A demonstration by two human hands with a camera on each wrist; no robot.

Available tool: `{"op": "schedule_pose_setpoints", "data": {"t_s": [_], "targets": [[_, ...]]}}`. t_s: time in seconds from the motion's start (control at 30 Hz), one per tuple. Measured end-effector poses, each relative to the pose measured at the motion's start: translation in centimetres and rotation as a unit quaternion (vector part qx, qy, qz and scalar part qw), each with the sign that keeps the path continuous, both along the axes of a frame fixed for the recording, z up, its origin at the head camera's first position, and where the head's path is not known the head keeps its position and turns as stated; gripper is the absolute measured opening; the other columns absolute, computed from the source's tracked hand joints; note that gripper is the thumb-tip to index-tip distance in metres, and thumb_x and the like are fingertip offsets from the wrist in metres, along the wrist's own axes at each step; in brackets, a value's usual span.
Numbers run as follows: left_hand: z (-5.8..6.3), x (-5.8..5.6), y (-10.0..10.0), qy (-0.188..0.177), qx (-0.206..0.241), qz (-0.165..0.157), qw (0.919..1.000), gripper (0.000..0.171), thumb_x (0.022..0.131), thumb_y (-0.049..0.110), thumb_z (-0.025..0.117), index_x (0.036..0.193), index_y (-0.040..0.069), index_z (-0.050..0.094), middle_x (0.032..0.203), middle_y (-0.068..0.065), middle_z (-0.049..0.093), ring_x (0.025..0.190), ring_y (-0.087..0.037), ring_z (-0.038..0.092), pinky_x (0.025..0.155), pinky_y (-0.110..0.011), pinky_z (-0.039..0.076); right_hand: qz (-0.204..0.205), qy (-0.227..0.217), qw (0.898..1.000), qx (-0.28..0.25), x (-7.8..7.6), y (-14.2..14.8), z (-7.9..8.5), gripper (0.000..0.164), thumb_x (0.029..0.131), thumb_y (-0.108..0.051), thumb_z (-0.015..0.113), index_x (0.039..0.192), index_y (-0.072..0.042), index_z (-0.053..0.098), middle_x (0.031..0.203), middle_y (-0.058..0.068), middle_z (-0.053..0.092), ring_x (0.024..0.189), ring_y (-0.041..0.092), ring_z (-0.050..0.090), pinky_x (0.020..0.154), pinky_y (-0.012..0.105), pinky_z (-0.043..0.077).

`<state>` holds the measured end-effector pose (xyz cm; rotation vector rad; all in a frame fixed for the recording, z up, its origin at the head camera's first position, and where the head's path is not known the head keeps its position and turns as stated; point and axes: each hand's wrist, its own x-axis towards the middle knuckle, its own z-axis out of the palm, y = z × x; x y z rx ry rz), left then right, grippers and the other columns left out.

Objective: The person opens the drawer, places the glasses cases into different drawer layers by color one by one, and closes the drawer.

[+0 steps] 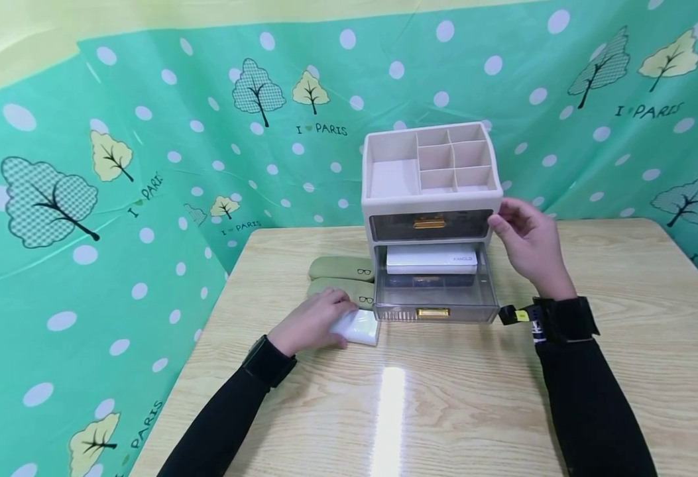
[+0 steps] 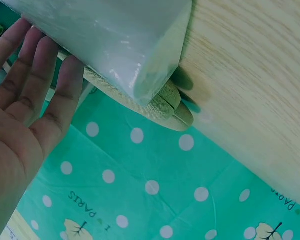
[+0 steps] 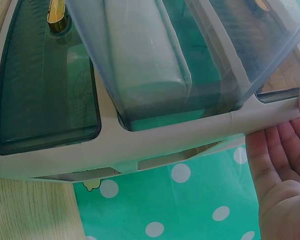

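Note:
A white desk organizer [image 1: 432, 204] stands at the table's back, its lower clear drawer [image 1: 396, 313] pulled out. In that drawer lies a white box [image 1: 432, 257]. My right hand [image 1: 532, 248] holds the organizer's right front edge beside the closed upper drawer [image 1: 393, 227], thumb on the front and fingers [image 3: 270, 145] along the side. My left hand [image 1: 314, 321] grips a glossy white packet [image 1: 362, 327] on the table at the drawer's left, fingers [image 2: 45, 60] along one long edge. Two green glasses cases [image 1: 337, 267] lie just behind the packet.
Divided compartments [image 1: 436, 159] form the organizer's top. A green dotted cloth [image 1: 301, 172] hangs close behind and to the left of the wooden table [image 1: 456, 397]. A small black device [image 1: 508, 315] at my right wrist is close to the drawer's front corner.

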<state>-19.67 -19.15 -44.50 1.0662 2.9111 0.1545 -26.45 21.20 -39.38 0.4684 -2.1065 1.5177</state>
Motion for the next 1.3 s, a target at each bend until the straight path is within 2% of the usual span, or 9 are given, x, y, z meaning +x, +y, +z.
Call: {"op": "schedule_pose_setpoints", "data": {"t_s": [0.33, 0.57, 0.97, 1.13, 1.3], "targets": [[0.2, 0.2, 0.0, -0.003, 0.006, -0.006, 1.0, 0.071, 0.068, 0.032, 0.097, 0.129, 0.012, 0.068, 0.125, -0.003, 0.065, 0.112, -0.021, 0.056, 0.093, -0.037, 0.052, 0.001, 0.001, 1.0, 0.002, -0.1, 0.0, 0.0, 0.028, 0.1, -0.005, 0.066, 0.126, 0.006, 0.065, 0.1, -0.008, 0.066, 0.088, 0.009, 0.063, 0.074, 0.012, 0.052], [0.3, -0.1, 0.0, -0.023, -0.014, -0.002, 0.9996, 0.071, 0.068, 0.035, 0.096, 0.129, 0.012, 0.067, 0.125, -0.003, 0.063, 0.112, -0.019, 0.055, 0.094, -0.036, 0.052, 0.005, 0.0, 1.0, -0.003, 0.0, 0.1, -0.1, 0.032, 0.101, -0.015, 0.067, 0.127, 0.004, 0.065, 0.1, 0.003, 0.067, 0.089, 0.01, 0.063, 0.075, 0.012, 0.052], [0.4, -0.4, -0.5, -0.03, -0.021, -0.018, 0.9992, 0.074, 0.063, 0.038, 0.098, 0.125, 0.012, 0.068, 0.121, -0.002, 0.065, 0.11, -0.019, 0.056, 0.093, -0.035, 0.053, 0.001, -0.008, 1.0, -0.003, 0.2, 0.0, 0.1, 0.032, 0.1, -0.012, 0.067, 0.128, 0.005, 0.064, 0.102, 0.0, 0.066, 0.091, 0.009, 0.062, 0.077, 0.012, 0.051], [1.2, -0.3, -1.0, -0.025, -0.016, -0.011, 0.9995, 0.072, 0.063, 0.038, 0.097, 0.123, 0.012, 0.067, 0.121, -0.003, 0.064, 0.109, -0.019, 0.057, 0.088, -0.033, 0.054, 0.004, -0.009, 1.0, -0.009, 0.2, 0.0, 0.1, 0.032, 0.099, -0.008, 0.068, 0.128, 0.006, 0.064, 0.102, -0.003, 0.066, 0.091, 0.006, 0.062, 0.077, 0.01, 0.05], [2.8, -0.1, -1.6, -0.014, -0.007, -0.008, 0.9998, 0.068, 0.064, 0.032, 0.095, 0.122, 0.01, 0.067, 0.119, -0.004, 0.064, 0.107, -0.02, 0.057, 0.083, -0.034, 0.054, 0.001, -0.013, 1.0, -0.007, 0.2, 0.0, 0.2, 0.032, 0.099, -0.009, 0.068, 0.127, 0.006, 0.064, 0.102, -0.002, 0.065, 0.091, 0.006, 0.062, 0.077, 0.01, 0.05]]}}
